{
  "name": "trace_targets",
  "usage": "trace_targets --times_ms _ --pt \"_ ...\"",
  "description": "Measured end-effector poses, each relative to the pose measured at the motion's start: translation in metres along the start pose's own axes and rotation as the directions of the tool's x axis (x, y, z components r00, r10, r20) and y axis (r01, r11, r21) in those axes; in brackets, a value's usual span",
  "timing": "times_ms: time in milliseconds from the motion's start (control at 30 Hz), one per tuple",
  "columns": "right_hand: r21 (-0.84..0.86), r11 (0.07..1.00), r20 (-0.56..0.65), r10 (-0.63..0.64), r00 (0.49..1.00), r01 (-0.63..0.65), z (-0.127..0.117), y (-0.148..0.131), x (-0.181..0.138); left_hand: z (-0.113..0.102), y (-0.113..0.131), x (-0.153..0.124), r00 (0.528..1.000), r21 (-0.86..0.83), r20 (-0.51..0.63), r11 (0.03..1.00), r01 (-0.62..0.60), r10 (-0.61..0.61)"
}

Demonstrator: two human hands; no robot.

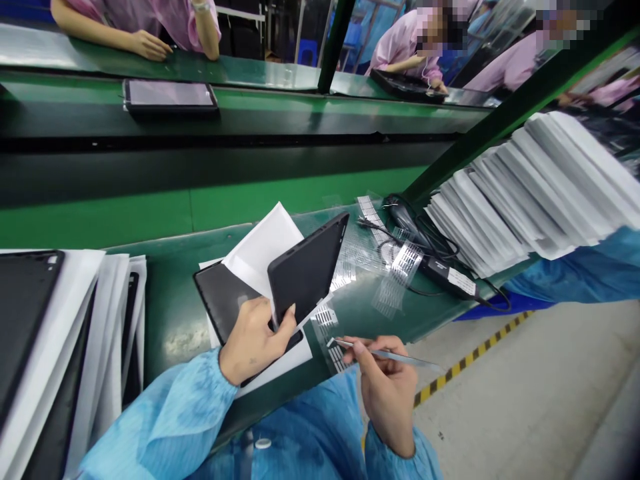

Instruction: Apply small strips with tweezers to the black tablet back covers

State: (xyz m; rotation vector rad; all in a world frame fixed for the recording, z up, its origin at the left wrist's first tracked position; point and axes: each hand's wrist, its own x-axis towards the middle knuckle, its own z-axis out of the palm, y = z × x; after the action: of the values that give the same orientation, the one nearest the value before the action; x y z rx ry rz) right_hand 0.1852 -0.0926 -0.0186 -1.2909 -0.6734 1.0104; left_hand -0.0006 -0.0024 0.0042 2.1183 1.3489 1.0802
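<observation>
My left hand [257, 340] grips the lower edge of a black tablet-like housing [310, 270], which stands tilted up off the bench. Beneath it a second black panel [220, 300] lies flat, with white sheets [267, 250] against and under it. My right hand [387, 380] pinches a pair of metal tweezers [395, 358]. At the tweezers' tip is a small piece, pale and dark, too small to name. Just by that tip, a clear strip with silvery pieces [327, 327] lies on the bench edge.
Black panels stacked with white sheets [100, 320] stand at left. More clear strips [400, 267], a black corded tool [447, 277] and a tall stack of white sheets [540, 187] are at right. Beyond runs a conveyor [280, 120] carrying a black panel [170, 97]; people in pink work across it.
</observation>
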Motion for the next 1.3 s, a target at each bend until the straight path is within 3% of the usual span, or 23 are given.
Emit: trace_targets --times_ms 233,433,700,1300 --pt "-0.005 1.000 -0.061 0.006 0.998 -0.007 0.031 0.012 0.001 0.000 0.001 -0.002 0.999 -0.025 -0.028 0.999 0.026 -0.027" --pt "-0.134 0.991 -0.127 -0.018 0.992 0.001 0.053 0.026 -0.001 0.003 0.000 -0.003 0.997 -0.030 -0.065 0.999 0.029 -0.031" --pt "-0.167 0.984 -0.067 -0.070 0.995 0.057 0.058 0.029 -0.008 0.004 0.001 -0.005 0.997 -0.042 -0.071 0.998 0.039 -0.042" --pt "-0.197 0.976 -0.075 -0.108 0.991 0.092 0.057 0.032 -0.010 0.005 0.001 -0.006 0.997 -0.031 -0.075 0.999 0.031 -0.033"
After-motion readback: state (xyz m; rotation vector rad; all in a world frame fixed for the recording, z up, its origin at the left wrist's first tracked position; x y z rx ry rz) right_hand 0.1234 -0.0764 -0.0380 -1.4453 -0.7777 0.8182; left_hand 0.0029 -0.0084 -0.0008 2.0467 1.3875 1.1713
